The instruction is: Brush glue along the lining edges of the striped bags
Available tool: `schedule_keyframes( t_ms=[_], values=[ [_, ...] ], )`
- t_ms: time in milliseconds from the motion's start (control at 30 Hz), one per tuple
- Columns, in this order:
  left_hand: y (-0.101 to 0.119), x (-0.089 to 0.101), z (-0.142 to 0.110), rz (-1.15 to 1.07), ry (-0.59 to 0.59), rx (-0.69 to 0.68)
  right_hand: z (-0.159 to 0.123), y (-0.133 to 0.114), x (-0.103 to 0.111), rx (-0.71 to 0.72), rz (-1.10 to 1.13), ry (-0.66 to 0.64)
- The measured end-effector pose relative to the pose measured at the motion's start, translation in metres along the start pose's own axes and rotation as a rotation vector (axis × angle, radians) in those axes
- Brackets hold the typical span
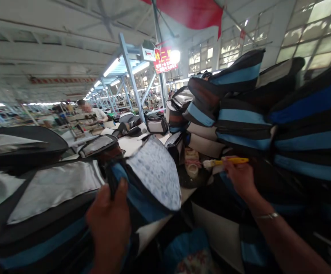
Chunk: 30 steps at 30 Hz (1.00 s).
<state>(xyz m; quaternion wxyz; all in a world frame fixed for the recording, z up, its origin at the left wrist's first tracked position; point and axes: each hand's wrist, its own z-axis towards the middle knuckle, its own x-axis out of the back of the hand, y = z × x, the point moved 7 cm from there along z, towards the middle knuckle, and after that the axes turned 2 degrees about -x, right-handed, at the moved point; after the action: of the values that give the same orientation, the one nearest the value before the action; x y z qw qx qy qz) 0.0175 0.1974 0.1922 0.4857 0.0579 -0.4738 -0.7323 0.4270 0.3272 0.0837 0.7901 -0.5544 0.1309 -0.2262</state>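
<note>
My left hand [109,217] pinches the dark edge of a black-and-blue fabric bag piece [156,173], its pale panel speckled with blue facing up. Closed round a yellow-handled brush [234,160], my right hand [241,177] is held over the work area, the whitish bristles pointing left. Just left of the bristles stands a small stained pot [192,167] on a dark base. What it contains is hard to make out. The brush and the bag piece are apart.
Stacked black bag pieces with blue bands [245,118] rise high on the right. More bag pieces with silvery linings [56,186] lie at the left. A co-worker [92,112] sits farther back, near blue metal frames [131,76] with lamps.
</note>
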Motion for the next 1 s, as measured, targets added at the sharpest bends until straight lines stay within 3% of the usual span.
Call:
schedule_keyframes(
  t_ms=[100,233,300,400,533,667,800,1000],
  values=[
    [-0.040,-0.001,-0.044,0.193,-0.118,-0.121,0.021,0.035,-0.056,0.020,-0.151,-0.264],
    [-0.083,-0.030,-0.072,0.104,-0.244,-0.262,0.038,0.079,-0.113,0.064,-0.287,-0.454],
    [-0.097,-0.047,-0.079,0.049,-0.302,-0.269,0.043,0.094,-0.132,0.093,-0.336,-0.519],
    [-0.115,-0.064,-0.087,-0.027,-0.341,-0.152,0.049,0.110,-0.149,0.124,-0.384,-0.591],
    [-0.127,-0.070,-0.095,-0.103,-0.358,-0.075,0.058,0.123,-0.152,0.132,-0.408,-0.599],
    [-0.124,-0.070,-0.098,-0.153,-0.445,-0.208,0.050,0.127,-0.141,0.161,-0.406,-0.598],
    [-0.106,-0.071,-0.097,-0.293,-0.539,-0.301,0.027,0.121,-0.123,0.220,-0.424,-0.644],
    [-0.082,-0.077,-0.080,-0.380,-0.527,-0.168,0.034,0.111,-0.104,0.141,-0.514,-0.417]
  ],
)
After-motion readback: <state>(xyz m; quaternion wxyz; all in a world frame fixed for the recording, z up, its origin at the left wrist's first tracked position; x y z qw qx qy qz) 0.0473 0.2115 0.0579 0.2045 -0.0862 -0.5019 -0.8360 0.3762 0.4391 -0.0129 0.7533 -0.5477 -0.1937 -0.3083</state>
